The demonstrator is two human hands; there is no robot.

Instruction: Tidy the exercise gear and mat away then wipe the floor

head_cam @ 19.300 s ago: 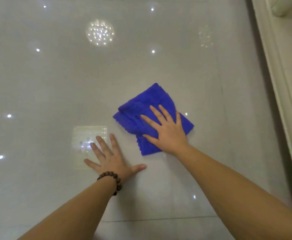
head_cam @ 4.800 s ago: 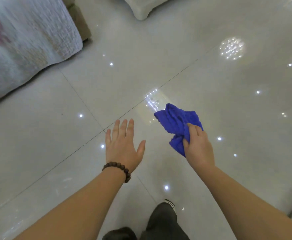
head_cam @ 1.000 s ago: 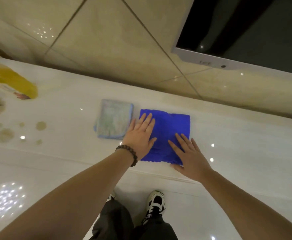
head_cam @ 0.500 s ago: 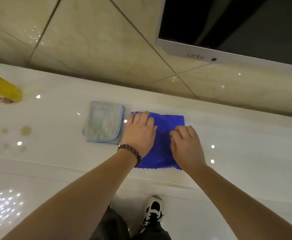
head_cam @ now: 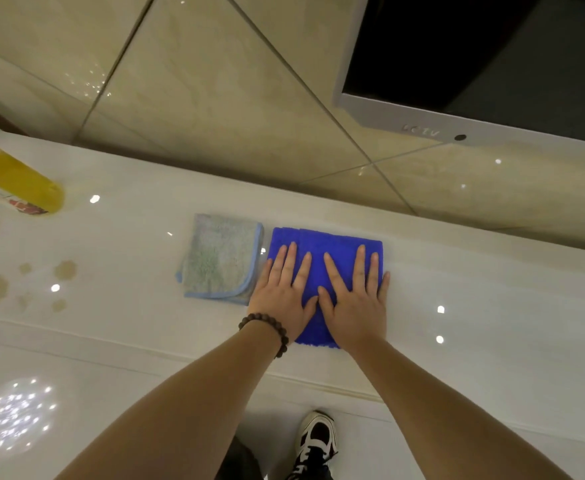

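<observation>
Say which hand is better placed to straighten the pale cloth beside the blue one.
Left, probably. The left hand lies flat on the blue cloth, its edge right by the pale cloth. The right hand would have to cross over it.

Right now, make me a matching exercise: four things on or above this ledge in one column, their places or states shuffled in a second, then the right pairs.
Things
1. blue cloth
2. pale cloth
3. yellow bottle
4. screen

Places or states
A. on the wall, upper right
B. pressed flat under both hands
C. at the far left of the ledge
D. folded, lying untouched just left of the left hand

Pairs: 1-B, 2-D, 3-C, 4-A. The right hand lies flat too.
</observation>
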